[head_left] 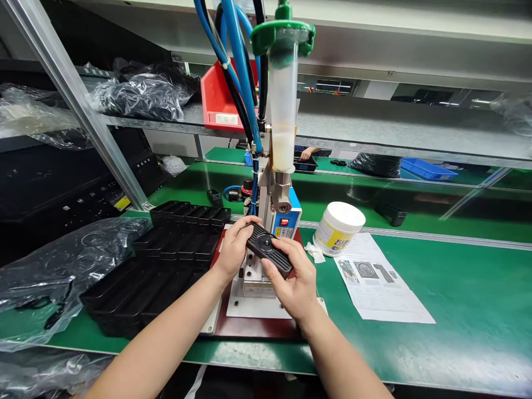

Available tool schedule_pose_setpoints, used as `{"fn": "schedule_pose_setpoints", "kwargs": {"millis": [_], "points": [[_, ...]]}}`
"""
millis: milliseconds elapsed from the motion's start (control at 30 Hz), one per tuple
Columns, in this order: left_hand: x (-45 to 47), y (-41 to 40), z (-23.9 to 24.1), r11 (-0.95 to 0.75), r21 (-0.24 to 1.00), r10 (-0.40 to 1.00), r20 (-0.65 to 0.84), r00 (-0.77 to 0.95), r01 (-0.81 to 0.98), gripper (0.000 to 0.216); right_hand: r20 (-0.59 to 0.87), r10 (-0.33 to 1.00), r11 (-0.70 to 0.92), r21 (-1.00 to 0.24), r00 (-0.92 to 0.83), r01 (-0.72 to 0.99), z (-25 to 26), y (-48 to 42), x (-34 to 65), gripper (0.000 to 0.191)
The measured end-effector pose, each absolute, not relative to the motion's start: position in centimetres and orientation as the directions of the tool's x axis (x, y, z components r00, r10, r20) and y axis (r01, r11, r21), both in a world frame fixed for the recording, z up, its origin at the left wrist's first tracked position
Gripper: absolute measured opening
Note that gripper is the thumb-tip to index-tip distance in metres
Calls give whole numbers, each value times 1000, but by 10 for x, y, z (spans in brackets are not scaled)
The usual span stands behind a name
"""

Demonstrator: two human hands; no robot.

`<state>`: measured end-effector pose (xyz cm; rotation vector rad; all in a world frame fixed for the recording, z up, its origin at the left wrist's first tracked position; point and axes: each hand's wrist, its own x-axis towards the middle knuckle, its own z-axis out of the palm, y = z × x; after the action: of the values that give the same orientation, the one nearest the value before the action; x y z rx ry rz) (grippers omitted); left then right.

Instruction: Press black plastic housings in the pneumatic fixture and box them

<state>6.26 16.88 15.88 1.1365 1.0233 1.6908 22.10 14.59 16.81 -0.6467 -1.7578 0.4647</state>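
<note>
A black ribbed rectangular plastic part [269, 249] with a round recess in its middle is held tilted between my two hands. My left hand [236, 244] grips its upper left end, thumb on top. At the lower right end, my right hand [297, 274] pinches it between thumb and fingers. Just behind and above the part stands a dispensing machine, with a clear syringe barrel [283, 111] under a green cap and a metal nozzle fitting [282, 199] below. The undersides of the fingers are hidden.
Stacked black trays [166, 266] stand left, beside clear plastic bags [75, 271]. To the right are a white tub [338, 227], a crumpled tissue [315, 252] and a printed sheet [382, 277] on the green bench [465, 310]. A red bin [220, 97] sits on the shelf; another person's hand [307, 153] shows beyond.
</note>
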Motion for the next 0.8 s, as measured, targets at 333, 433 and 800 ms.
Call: {"fn": "schedule_pose_setpoints", "kwargs": {"millis": [333, 433, 800], "points": [[74, 157, 161, -369, 925, 871, 310, -381, -89, 23, 799, 570, 818, -574, -192, 42, 150, 167, 223, 31], [79, 143, 162, -384, 912, 775, 403, -487, 143, 23, 698, 652, 719, -693, -297, -52, 150, 178, 231, 30], [82, 130, 162, -348, 911, 777, 413, -475, 223, 32, 471, 799, 473, -876, -374, -93, 163, 170, 236, 46]]}}
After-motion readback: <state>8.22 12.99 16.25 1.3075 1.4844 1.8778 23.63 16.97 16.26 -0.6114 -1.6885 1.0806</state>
